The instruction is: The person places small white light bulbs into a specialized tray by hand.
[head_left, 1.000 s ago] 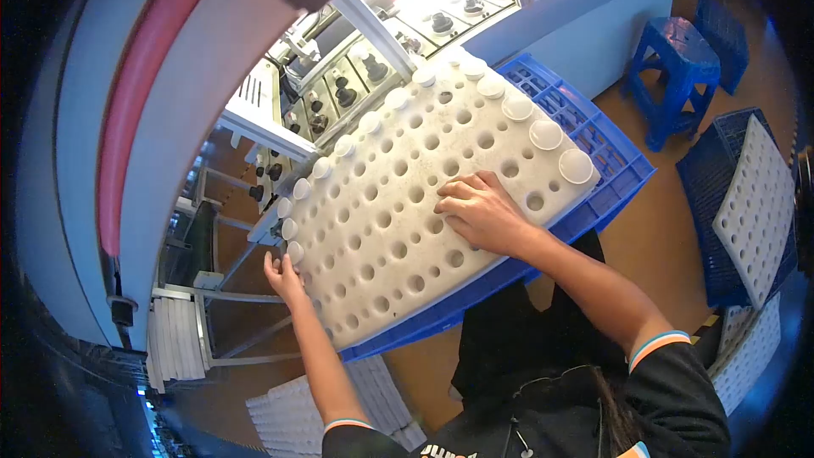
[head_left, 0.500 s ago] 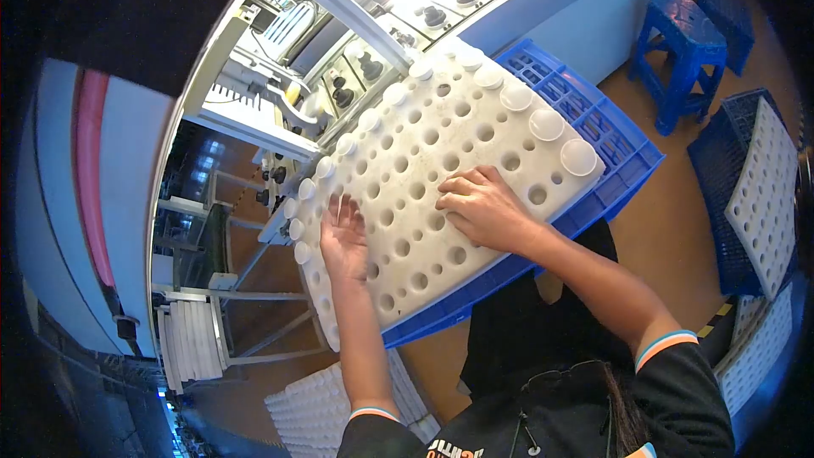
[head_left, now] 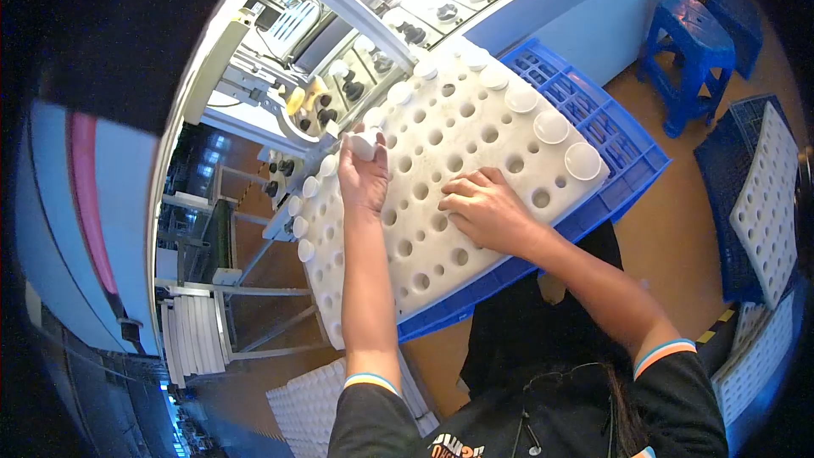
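A white foam board (head_left: 475, 229), punched with rows of round holes, lies tilted on a blue plastic crate (head_left: 627, 174). Round white cup-shaped covers (head_left: 552, 127) sit in its holes along the far and left edges. My left hand (head_left: 365, 178) is raised over the board's left side, with its fingers closed around one white cup-shaped cover (head_left: 362, 147). Palm down, my right hand (head_left: 485, 206) rests on the board among bare holes. Its fingers are loosely bent and slightly apart, and nothing shows in them.
Beyond the board stands a lit machine with a metal frame (head_left: 339, 8) and several dark round fixtures (head_left: 447, 12). A blue stool (head_left: 691, 42) is at the back right. More perforated boards (head_left: 767, 203) lean at the right, and a stack of white boards (head_left: 309, 416) lies below left.
My left hand has moved up and away from me, toward the board's far left edge, and now holds a white cup-shaped cover. My right hand has stayed in place on the board.
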